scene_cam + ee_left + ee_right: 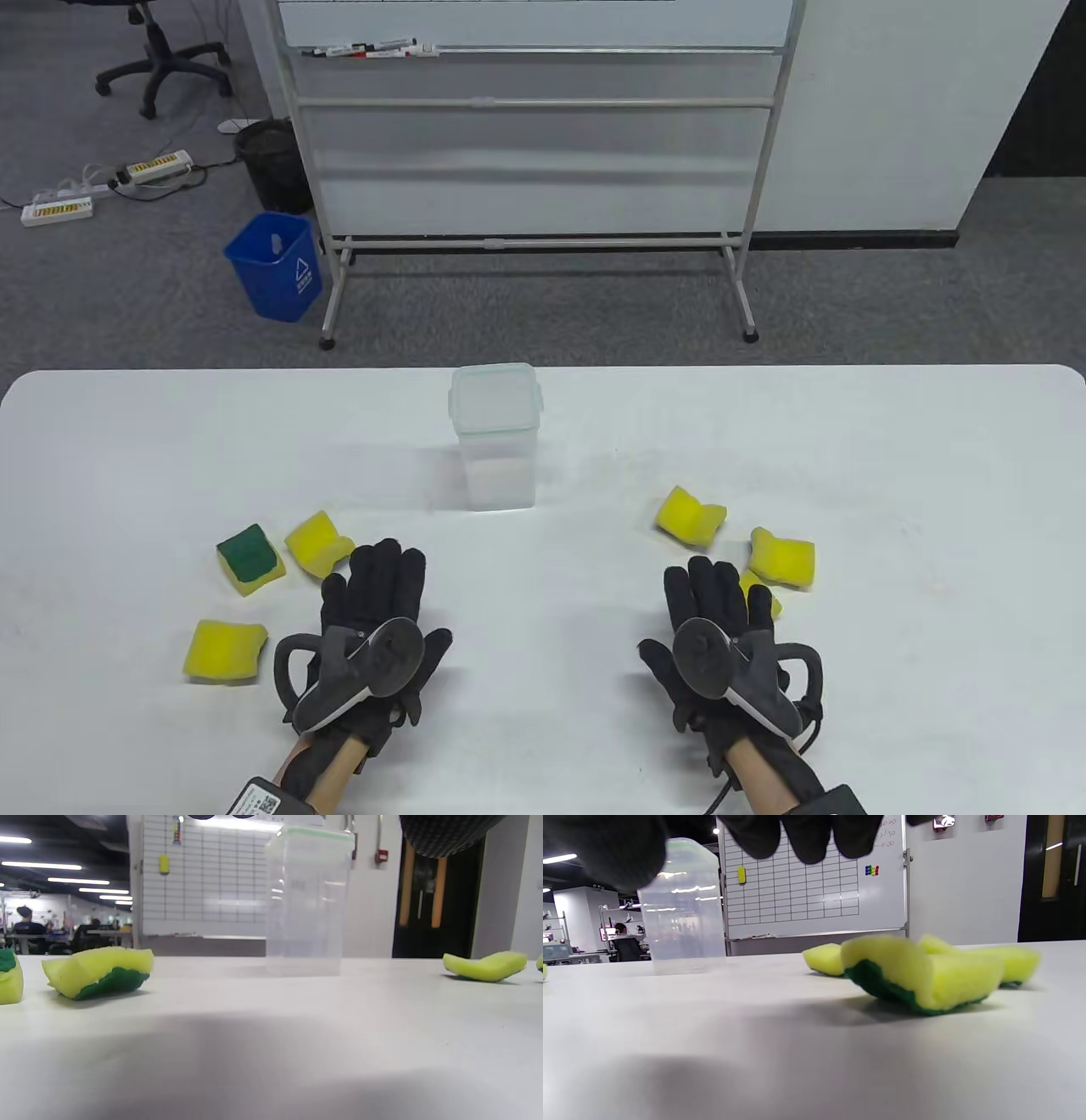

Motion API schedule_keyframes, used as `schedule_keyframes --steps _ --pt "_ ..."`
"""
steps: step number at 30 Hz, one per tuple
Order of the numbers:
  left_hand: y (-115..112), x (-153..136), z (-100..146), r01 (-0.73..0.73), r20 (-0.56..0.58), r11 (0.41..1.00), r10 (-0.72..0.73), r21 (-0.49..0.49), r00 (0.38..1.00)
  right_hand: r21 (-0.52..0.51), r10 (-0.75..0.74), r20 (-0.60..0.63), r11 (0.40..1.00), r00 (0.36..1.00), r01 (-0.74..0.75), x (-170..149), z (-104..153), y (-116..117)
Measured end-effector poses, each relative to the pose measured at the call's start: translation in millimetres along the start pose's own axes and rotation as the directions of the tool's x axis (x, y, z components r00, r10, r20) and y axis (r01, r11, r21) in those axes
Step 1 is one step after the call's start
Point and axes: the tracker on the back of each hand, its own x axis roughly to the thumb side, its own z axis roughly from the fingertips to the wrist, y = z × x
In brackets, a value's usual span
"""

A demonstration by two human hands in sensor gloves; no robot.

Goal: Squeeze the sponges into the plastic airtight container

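Observation:
A clear plastic airtight container stands upright mid-table with its lid on; it also shows in the left wrist view and the right wrist view. Three yellow-and-green sponges lie on the left: one green side up, one beside my left fingers, one nearer the front. Three more lie on the right, one partly hidden by my right hand. My left hand and right hand rest flat on the table, fingers spread, holding nothing.
The white table ends at a far edge behind the container. A whiteboard stand and a blue bin are on the floor beyond. The nearest right sponge fills the right wrist view's middle.

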Motion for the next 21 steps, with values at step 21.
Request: schedule_keyframes --steps 21 --pt "0.4 -0.2 0.5 -0.01 -0.005 1.0 0.01 0.005 1.0 -0.008 -0.023 -0.008 1.0 1.0 0.023 1.2 -1.6 -1.8"
